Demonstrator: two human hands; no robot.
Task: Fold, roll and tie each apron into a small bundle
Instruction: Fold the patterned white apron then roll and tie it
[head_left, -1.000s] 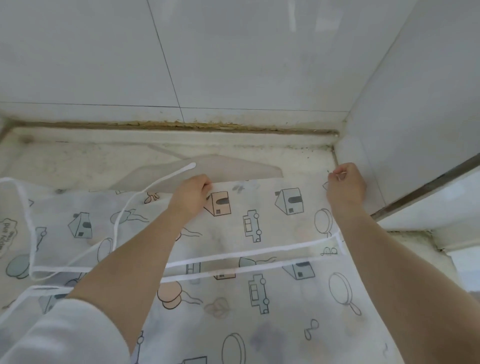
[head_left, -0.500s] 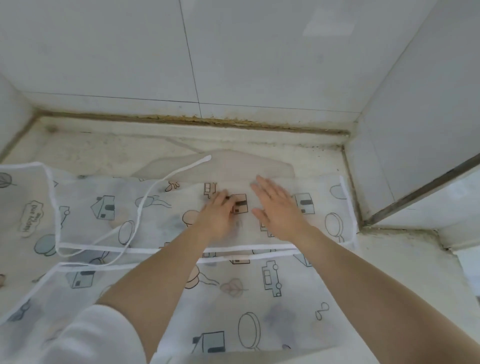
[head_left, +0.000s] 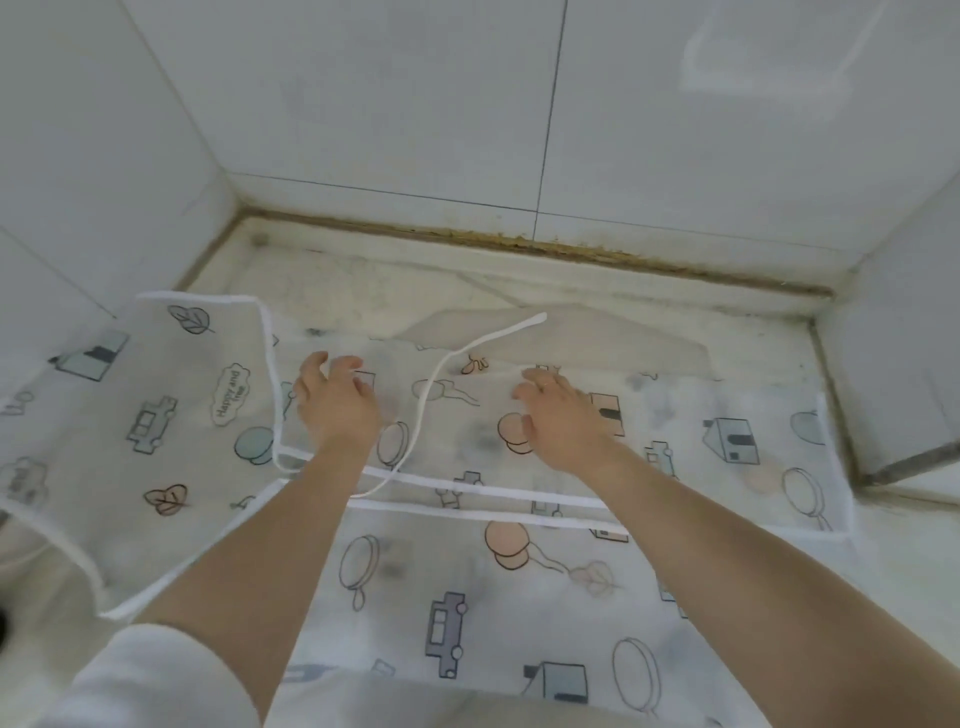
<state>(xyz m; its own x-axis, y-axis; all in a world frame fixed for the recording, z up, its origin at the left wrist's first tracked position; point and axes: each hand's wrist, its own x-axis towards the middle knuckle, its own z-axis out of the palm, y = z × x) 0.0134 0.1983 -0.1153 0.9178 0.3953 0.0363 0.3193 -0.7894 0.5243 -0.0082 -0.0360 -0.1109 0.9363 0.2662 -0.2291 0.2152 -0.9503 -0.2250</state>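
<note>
A translucent white apron (head_left: 519, 571) printed with houses, trucks, pans and leaves lies spread flat across the counter (head_left: 395, 275), covering most of it from the left edge to near the right edge and running down past the near edge of the view. Its upper part is folded over toward the near side, so 2 white-trimmed hems (head_left: 498, 506) run side by side across the middle of the counter. The bib end, with a "Happy and free" cloud print (head_left: 231, 395), lies toward the left edge, where its corner rides up against the left wall tile. A white tie strap (head_left: 441, 374) snakes loosely over the fabric between the 2 hands, its free end pointing toward the back right of the counter and resting on a greyish translucent sheet (head_left: 597, 338) that sticks out from under the apron's far edge. The left hand (head_left: 337, 405) rests palm down on the folded layer with fingers relaxed and slightly spread, pinching nothing. The right hand (head_left: 563, 415) also lies palm down on the fabric to the right of the strap, fingers extended and loosely spread, a ring on 1 finger. Both forearms reach in from the near edge, and a white sleeve (head_left: 145, 680) shows on the left arm. A stained seam (head_left: 545, 244) runs along the back edge where the counter meets the white wall tiles (head_left: 384, 104).
</note>
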